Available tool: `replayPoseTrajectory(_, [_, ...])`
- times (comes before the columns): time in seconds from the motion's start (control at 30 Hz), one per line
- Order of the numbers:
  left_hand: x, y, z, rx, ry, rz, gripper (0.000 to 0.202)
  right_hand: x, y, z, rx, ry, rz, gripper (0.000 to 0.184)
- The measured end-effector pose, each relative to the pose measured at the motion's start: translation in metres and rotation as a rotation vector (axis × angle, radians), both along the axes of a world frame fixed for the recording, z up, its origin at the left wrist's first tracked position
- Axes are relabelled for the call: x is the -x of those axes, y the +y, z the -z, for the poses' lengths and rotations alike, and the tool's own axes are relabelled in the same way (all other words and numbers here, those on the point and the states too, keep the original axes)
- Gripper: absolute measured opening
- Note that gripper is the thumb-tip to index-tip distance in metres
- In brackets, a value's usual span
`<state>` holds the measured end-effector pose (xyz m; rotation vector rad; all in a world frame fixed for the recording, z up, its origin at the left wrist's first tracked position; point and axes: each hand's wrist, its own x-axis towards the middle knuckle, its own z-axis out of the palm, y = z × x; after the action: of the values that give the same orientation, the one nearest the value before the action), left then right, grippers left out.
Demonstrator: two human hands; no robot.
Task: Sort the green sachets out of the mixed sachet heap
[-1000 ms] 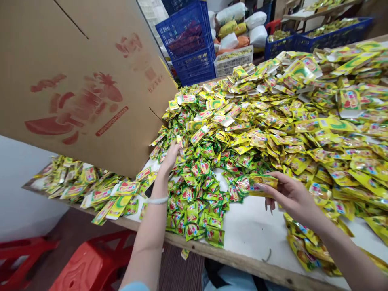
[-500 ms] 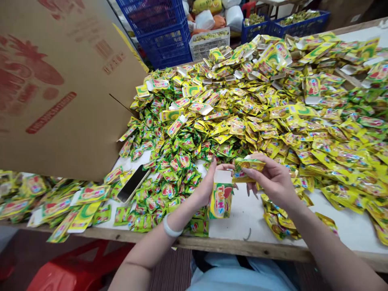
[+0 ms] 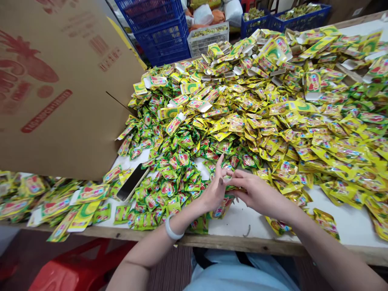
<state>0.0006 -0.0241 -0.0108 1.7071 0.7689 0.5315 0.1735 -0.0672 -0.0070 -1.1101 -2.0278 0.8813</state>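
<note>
Below my hands a small printed candy box (image 3: 222, 208) shows, tilted, its upper end covered by fingers. My left hand (image 3: 214, 190) is closed around its left side, with one finger stretched up. From the right my right hand (image 3: 253, 190) meets it, fingertips pinched together at the top of the box; a thin edge shows between them. Whether a sachet is inside the box is hidden. Green candy sachets (image 3: 168, 188) lie heaped beside my left hand. Yellow sachets (image 3: 286, 169) are piled beyond and to the right of my right hand.
A large cardboard carton (image 3: 66, 93) stands on the left of the table. Near it lies a phone (image 3: 133, 182). More small boxes (image 3: 215, 50) top the far heap. Blue crates (image 3: 162, 32) and a white crate (image 3: 209, 38) stand behind; a red stool (image 3: 72, 266) is below.
My right hand has moved left onto the top of the box. The yellow sachet it held is out of sight. The box has tilted and is now mostly covered by my hands.
</note>
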Motion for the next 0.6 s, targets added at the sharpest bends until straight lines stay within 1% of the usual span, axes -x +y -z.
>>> replayPoseTrajectory(0.1, [-0.002, -0.003, 0.006, -0.063, 0.004, 0.083, 0.108, -0.010, -0.001, -0.007, 0.029, 0.019, -0.175, 0.025])
replayPoseTrajectory(0.13, [-0.003, -0.003, 0.006, -0.082, 0.005, 0.100, 0.108, -0.013, -0.001, -0.008, 0.048, 0.053, -0.199, 0.024])
replayPoseTrajectory(0.17, [-0.004, -0.002, 0.005, -0.101, 0.001, 0.105, 0.107, -0.015, -0.001, -0.008, 0.073, 0.103, -0.186, 0.023])
replayPoseTrajectory(0.2, [-0.004, -0.001, 0.003, -0.116, -0.002, 0.098, 0.107, -0.016, -0.001, -0.006, 0.104, 0.165, -0.145, 0.021])
replayPoseTrajectory(0.27, [-0.006, 0.002, -0.001, -0.139, -0.009, 0.079, 0.109, -0.014, 0.001, 0.000, 0.155, 0.261, -0.027, 0.015])
replayPoseTrajectory(0.3, [-0.007, 0.004, -0.003, -0.151, -0.015, 0.073, 0.111, -0.011, 0.001, 0.004, 0.166, 0.271, 0.017, 0.012])
replayPoseTrajectory(0.33, [-0.008, 0.005, -0.004, -0.161, -0.017, 0.070, 0.111, -0.008, 0.002, 0.008, 0.166, 0.257, 0.032, 0.011])
replayPoseTrajectory(0.4, [-0.009, 0.006, -0.003, -0.145, -0.007, 0.084, 0.111, -0.002, 0.004, 0.012, 0.155, 0.184, -0.038, 0.016])
replayPoseTrajectory(0.47, [-0.008, 0.008, 0.001, -0.093, -0.009, 0.090, 0.110, 0.000, 0.005, 0.011, 0.116, 0.139, -0.145, 0.022])
replayPoseTrajectory(0.5, [-0.006, 0.010, 0.003, -0.059, -0.023, 0.084, 0.110, 0.000, 0.005, 0.009, 0.082, 0.138, -0.167, 0.024])
replayPoseTrajectory(0.53, [-0.004, 0.012, 0.003, -0.020, -0.050, 0.074, 0.110, -0.002, 0.006, 0.007, 0.045, 0.151, -0.153, 0.026])
replayPoseTrajectory(0.6, [0.001, 0.018, 0.002, 0.080, -0.134, 0.051, 0.110, -0.005, 0.007, 0.004, -0.002, 0.208, -0.052, 0.024])
